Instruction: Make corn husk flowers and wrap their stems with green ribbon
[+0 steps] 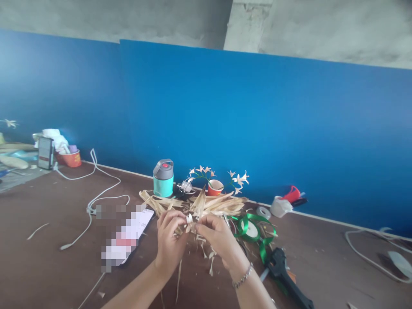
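While both hands meet just above the middle of the brown table [48, 266], they pinch a small pale husk flower [189, 219] between them. The left hand [169, 240] closes its thumb and fingertips on the flower's left side. The right hand [219, 238] closes its fingertips on the right side, so both grips are narrow and hold the same piece. A silver bracelet [243, 276] sits on the right wrist. Loose husk scraps [206, 251] lie on the table directly under the hands.

Just behind the hands, toward the far edge, lies a pile of dried husk strips [212, 205]. Behind the pile, near the far edge, stands a teal flask [163, 178] with a grey lid and a red button. To its right is an orange cup [215, 187] holding finished pale flowers on green stems.

Right of the hands, a roll of green ribbon [251, 229] lies with its loose end curling around it, and a small roll of grey tape [264, 212] lies just beyond. A black glue gun [283, 272] lies toward the near edge, right of the right forearm.

Left of the hands a phone [128, 236] lies flat, its screen blurred out. A white cable [96, 193] winds across the table beyond it toward the far left corner, where an orange bowl [71, 159] stands. A blue wall panel [257, 120] rises along the far edge.
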